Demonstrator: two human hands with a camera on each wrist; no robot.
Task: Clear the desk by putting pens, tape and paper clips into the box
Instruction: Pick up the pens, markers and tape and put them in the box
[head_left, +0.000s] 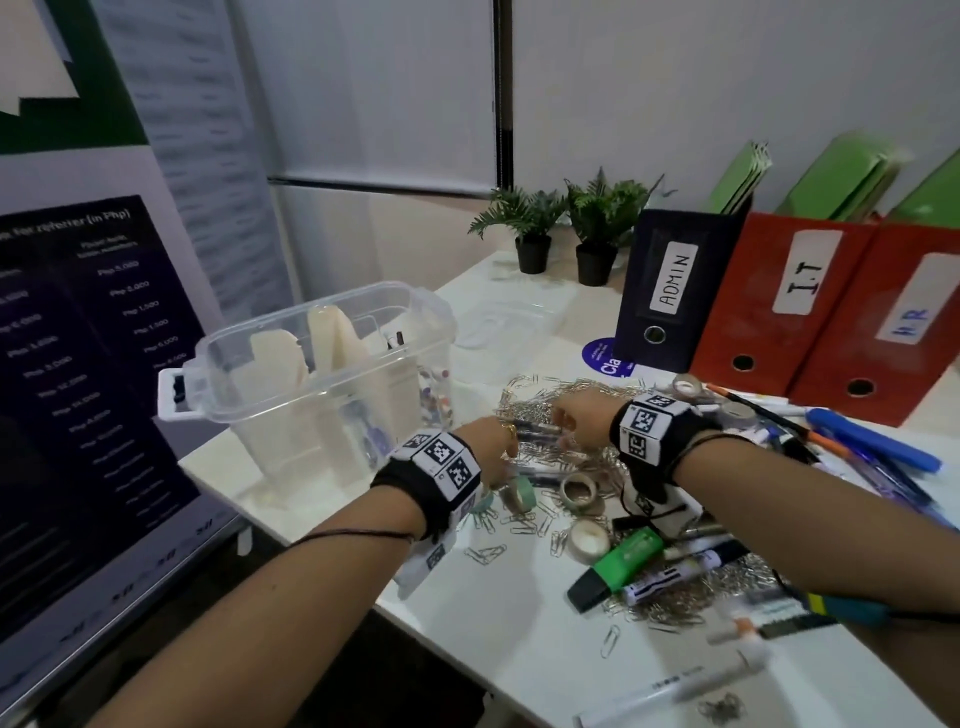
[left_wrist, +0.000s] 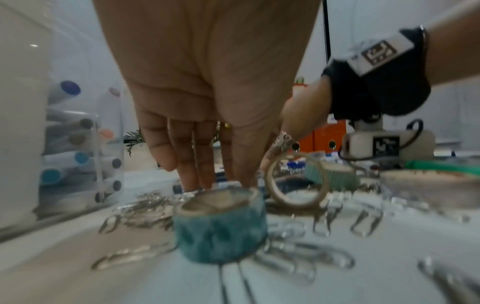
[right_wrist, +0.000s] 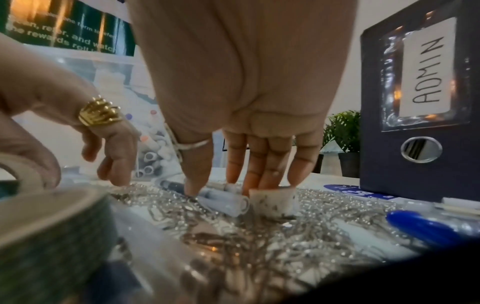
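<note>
The right hand (right_wrist: 241, 86) reaches down into the heap of paper clips (head_left: 566, 400). Its fingers (right_wrist: 262, 162) point straight down behind a small white tape roll (right_wrist: 271, 202), and its thumb touches a pale pen (right_wrist: 223, 202) that lies just beside this roll; I cannot tell if it pinches either of them. The left hand (left_wrist: 207, 82) is just beside it, at 9 o'clock. Its fingers are straight and close together, with the tips low behind a teal tape roll (left_wrist: 221, 226), and it holds nothing that I can see. A beige tape roll (left_wrist: 296, 183) stands on its edge at 3 o'clock from the teal one. More paper clips lie loose on the white counter (head_left: 493, 623) around both rolls. The clear box (head_left: 322, 364) stands at 10 o'clock from the hands and markers are already inside. At 4 o'clock lie a green highlighter (head_left: 618, 566) and more pens (head_left: 872, 457). The ADMIN binder (head_left: 675, 291) stands at 1 o'clock.
</note>
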